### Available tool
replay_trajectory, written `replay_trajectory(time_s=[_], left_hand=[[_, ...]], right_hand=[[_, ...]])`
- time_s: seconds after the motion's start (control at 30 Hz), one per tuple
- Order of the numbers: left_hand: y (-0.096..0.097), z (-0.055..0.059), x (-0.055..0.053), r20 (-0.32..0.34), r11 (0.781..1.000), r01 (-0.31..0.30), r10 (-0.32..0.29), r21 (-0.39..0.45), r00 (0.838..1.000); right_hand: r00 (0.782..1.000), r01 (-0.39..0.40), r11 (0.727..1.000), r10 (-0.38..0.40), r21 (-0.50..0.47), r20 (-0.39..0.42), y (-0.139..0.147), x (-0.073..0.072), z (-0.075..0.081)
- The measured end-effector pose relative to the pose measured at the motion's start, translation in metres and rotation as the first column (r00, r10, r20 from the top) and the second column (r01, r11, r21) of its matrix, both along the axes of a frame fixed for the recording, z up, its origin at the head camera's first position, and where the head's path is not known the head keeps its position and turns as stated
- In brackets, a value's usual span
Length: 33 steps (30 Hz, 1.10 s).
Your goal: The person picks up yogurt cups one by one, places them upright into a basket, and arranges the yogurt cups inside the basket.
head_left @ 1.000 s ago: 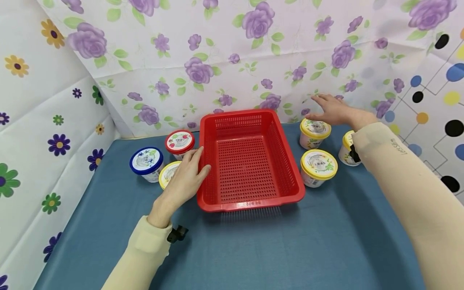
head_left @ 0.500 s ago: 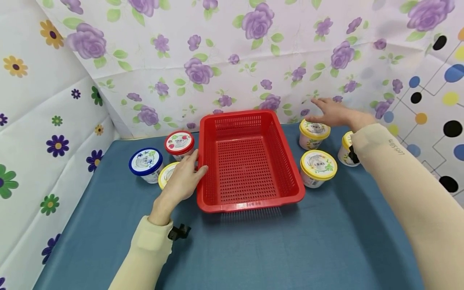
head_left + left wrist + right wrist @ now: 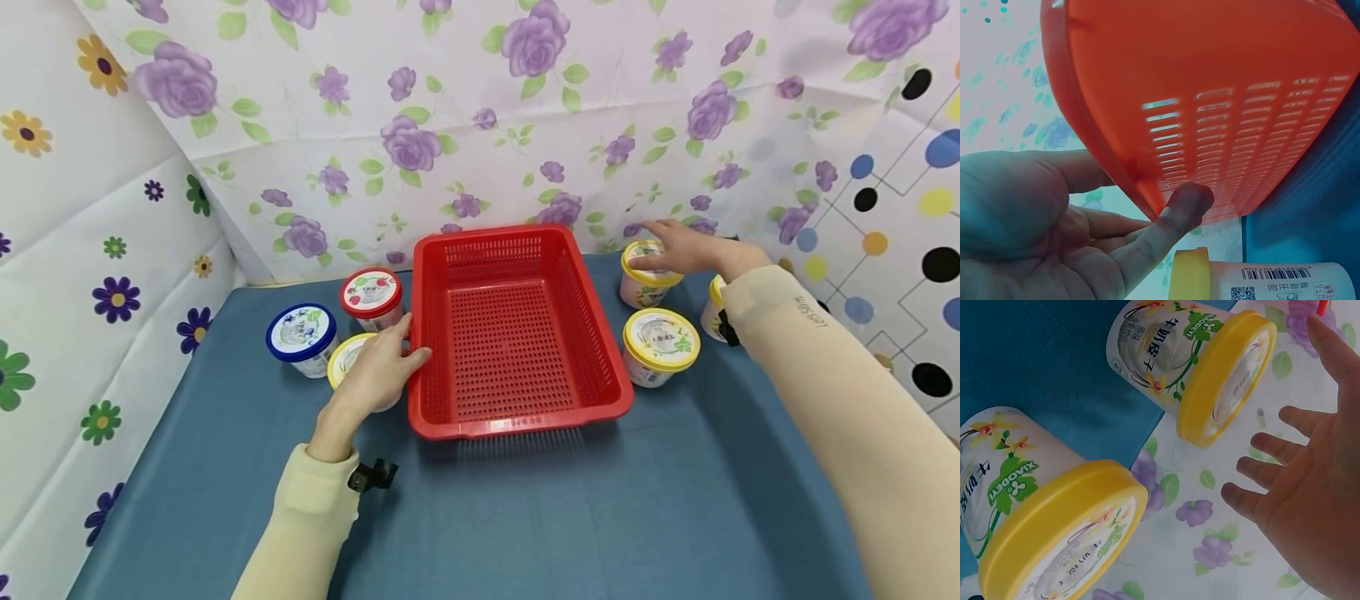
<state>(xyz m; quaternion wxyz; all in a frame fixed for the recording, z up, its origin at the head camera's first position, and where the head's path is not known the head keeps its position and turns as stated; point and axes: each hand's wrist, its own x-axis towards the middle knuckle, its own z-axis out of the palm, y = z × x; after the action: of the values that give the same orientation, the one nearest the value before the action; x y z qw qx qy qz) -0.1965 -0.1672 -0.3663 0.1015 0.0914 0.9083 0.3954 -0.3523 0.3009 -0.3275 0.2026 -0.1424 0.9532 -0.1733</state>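
The left hand hid most of one yellow-lidded cup; the right sleeve covered another cup.

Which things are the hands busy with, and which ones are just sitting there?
Busy with: red basket, left hand against its side; far yellow-lid tub, under right hand.

Just sitting: blue-lid tub, red-lid tub, near yellow-lid tub, blue cloth.

Red perforated plastic basket | dark blue tablecloth | yellow-lidded white tubs with green leaf print, right | blue-lidded tub and red-lidded tub, left | backdrop of purple roses, far
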Motion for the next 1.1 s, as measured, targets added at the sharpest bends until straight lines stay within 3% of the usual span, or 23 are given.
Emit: replay_trajectory(time_s=[0.43,0.77,1.1], left_hand=[[-0.005,0.007,-0.004,0.007,0.999,0.031,-0.031,0.033,0.999],[-0.009,0.009,-0.006,-0.012,0.999,0.009,-0.009,-0.045,1.000],[-0.009,0.012,-0.010,-0.002,0.998,0.001,-0.001,-0.064,1.000]], right_hand=[[1.000,0.007,0.999,-0.007,0.036,0.005,-0.001,-0.004,-0.011],[1.000,0.007,0.999,-0.007,0.036,0.002,-0.001,-0.004,-0.012],[1.000,0.013,0.998,-0.013,-0.057,0.002,0.008,-0.004,-0.013]])
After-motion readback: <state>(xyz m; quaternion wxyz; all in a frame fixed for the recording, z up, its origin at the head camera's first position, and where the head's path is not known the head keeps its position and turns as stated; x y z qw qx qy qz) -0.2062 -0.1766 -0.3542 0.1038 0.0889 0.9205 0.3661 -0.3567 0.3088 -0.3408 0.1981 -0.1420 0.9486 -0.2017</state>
